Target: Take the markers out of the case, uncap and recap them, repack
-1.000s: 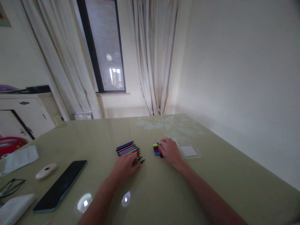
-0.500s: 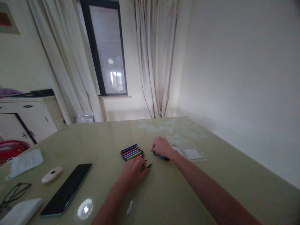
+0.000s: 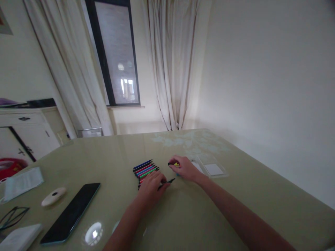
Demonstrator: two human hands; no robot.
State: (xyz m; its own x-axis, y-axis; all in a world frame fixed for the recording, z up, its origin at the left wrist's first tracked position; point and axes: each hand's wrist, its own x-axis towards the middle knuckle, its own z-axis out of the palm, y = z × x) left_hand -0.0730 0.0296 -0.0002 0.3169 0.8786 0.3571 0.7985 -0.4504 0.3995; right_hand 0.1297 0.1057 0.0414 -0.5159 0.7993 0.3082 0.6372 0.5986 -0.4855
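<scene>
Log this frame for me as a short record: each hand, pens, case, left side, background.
left hand: holding a dark pen, tip pointing right
right hand: pinching a small dark piece, too small to identify
pens: row of coloured pens lying side by side, partly covered by the left hand
case: clear case with white card, flat on the table
left side: phone, face mask, eyeglasses
background: window, curtains

Blue, black, red, green pens [image 3: 145,169]; olive tabletop [image 3: 201,216]
</scene>
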